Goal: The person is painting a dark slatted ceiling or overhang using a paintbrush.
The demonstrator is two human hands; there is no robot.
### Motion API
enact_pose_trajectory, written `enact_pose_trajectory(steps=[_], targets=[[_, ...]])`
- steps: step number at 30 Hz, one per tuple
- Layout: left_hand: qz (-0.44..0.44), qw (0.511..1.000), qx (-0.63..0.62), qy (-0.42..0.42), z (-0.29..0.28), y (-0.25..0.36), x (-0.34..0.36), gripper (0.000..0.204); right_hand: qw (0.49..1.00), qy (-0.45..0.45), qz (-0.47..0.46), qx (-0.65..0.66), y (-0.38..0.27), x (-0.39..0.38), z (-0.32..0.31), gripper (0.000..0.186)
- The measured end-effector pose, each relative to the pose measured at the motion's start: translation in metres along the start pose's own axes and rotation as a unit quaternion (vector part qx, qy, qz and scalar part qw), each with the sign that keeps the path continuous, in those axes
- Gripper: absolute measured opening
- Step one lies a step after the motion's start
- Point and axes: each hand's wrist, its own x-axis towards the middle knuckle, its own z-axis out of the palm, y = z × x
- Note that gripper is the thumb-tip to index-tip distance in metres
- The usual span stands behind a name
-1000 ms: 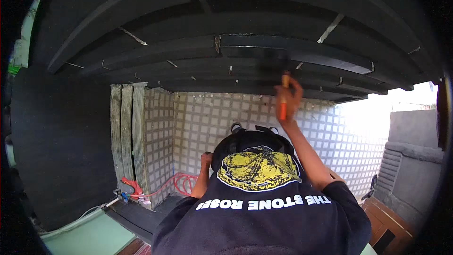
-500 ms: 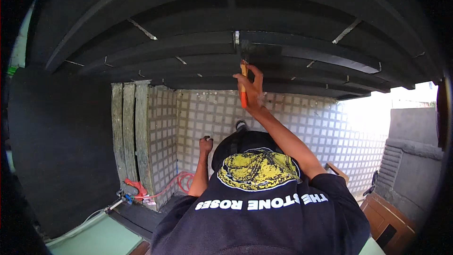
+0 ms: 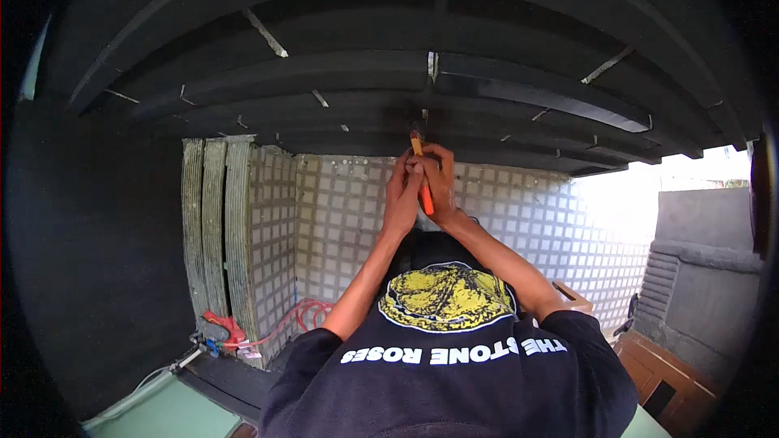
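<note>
Two bare hands meet at one slim tool with a yellow shaft and an orange-red lower end, upper centre of the frame, its dark tip pointing up and hard to make out against the black boards that arch across the top. The fingers of the right hand are closed around the handle; those of the left hand bend in close against it from the left, touching the right hand's, though whether they grip it too cannot be told. More than ten short pale streaks mark the black boards. Three upright ribbed grey-brown planks stand left of centre, beside a surface of grey and white squares. Toward the lower left are one pinkish-red hose, one red-and-grey object and one pale green panel; one brown panel is at the lower right. The person's black short-sleeved shirt carries one roundish yellow print and, beneath it, one line of legible white capital lettering, upside down in the frame.
</note>
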Motion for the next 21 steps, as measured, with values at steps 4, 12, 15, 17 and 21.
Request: enact_pose_trajectory(steps=[4, 12, 15, 17, 21], targets=[[-0.002, 0.999, -0.018, 0.027, -0.004, 0.004, -0.002, 0.038, 0.998, -0.019, -0.026, -0.059, -0.002, -0.004, 0.006, 0.030], [-0.008, 0.991, -0.123, 0.060, -0.032, 0.008, 0.013, 0.043, 0.988, -0.137, -0.058, -0.038, -0.008, -0.005, 0.019, 0.064], [-0.003, 0.995, -0.064, 0.083, -0.043, 0.013, 0.019, 0.045, 0.979, -0.195, 0.035, 0.039, 0.002, -0.012, 0.006, 0.073], [-0.025, 0.995, -0.010, 0.100, -0.043, 0.012, 0.027, 0.045, 0.984, -0.155, 0.075, -0.051, 0.014, -0.018, -0.009, 0.076], [0.064, 0.980, 0.106, 0.153, -0.009, -0.003, 0.059, 0.045, 0.984, -0.111, 0.124, -0.067, 0.041, -0.032, -0.047, 0.078]])
